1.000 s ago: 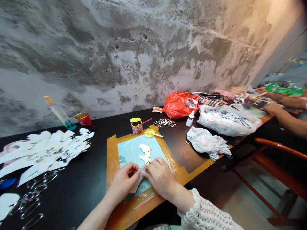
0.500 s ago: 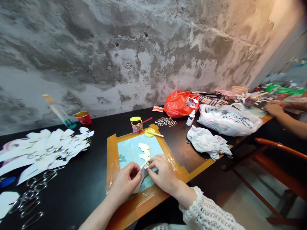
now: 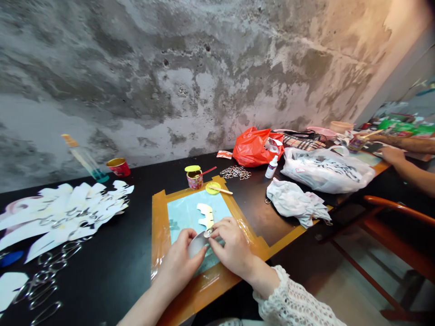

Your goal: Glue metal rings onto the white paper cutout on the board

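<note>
My left hand [image 3: 178,262] is closed on a thin pale grey-white piece [image 3: 197,245], with the thumb along its near side. At the tip of that piece, my right hand [image 3: 233,246] pinches a small shiny metal fitting [image 3: 208,232]; its exact kind is too small to tell. Both hands are just above a light blue sheet [image 3: 180,208] framed by brown tape [image 3: 159,235]. Just beyond the fingers lies a cream cut-out strip [image 3: 205,216] with a notched edge.
An open pot [image 3: 195,179] with a red stick and a yellow lid [image 3: 213,188] with a wooden stick stand behind. White cut pieces with metal clasps [image 3: 78,206] spread left. Rings [image 3: 235,172], a bottle [image 3: 271,167], a cloth [image 3: 294,201] and bags [image 3: 326,170] lie right. A co-worker's arms [image 3: 404,158] show far right.
My left hand has turned the grey-white piece so its broad face shows more. My right hand stays nearly in place on the metal fitting. The co-worker's hands have moved apart.
</note>
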`<state>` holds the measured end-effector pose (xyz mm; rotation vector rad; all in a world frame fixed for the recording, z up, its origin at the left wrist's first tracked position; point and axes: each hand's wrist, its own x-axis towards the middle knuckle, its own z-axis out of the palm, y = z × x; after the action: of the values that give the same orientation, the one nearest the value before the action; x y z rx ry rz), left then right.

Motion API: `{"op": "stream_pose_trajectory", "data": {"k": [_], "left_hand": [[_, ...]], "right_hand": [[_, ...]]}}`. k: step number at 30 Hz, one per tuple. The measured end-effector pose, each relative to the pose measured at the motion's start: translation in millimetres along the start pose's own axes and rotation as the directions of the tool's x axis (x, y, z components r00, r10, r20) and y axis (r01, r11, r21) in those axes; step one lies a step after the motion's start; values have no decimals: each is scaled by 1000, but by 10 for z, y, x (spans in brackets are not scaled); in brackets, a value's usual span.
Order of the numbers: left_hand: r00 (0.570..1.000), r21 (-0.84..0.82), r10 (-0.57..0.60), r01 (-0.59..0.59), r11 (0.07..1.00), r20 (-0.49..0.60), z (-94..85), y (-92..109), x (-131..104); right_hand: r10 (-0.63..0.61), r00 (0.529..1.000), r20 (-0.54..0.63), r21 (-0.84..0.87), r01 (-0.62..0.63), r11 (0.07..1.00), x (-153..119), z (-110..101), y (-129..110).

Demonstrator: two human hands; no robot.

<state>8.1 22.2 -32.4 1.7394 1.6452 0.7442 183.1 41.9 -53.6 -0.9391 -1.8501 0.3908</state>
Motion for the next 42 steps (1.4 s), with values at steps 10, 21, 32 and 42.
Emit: {"op": "stream_pose_trajectory", "data": {"k": [10,21,32,42], "left_hand": [[996,16,87,-86,996,-37,-6,-72,-14],[869,177,491,-477,861,-50,-77,-105,7],[874,201,485,-474,857,-8,-83,-97,5],[886,116,463,-461,880,12,-100,-82,3]], "right_hand": [[-22,1000,-18,16,22,1000,11,39,-18],[-42,998,45,26,41,999,-44,44,-89],[-86,996,25,-16,87,996,-69,67,-104],[-93,996,5,-40,93,995,-92,66,-117]]}}
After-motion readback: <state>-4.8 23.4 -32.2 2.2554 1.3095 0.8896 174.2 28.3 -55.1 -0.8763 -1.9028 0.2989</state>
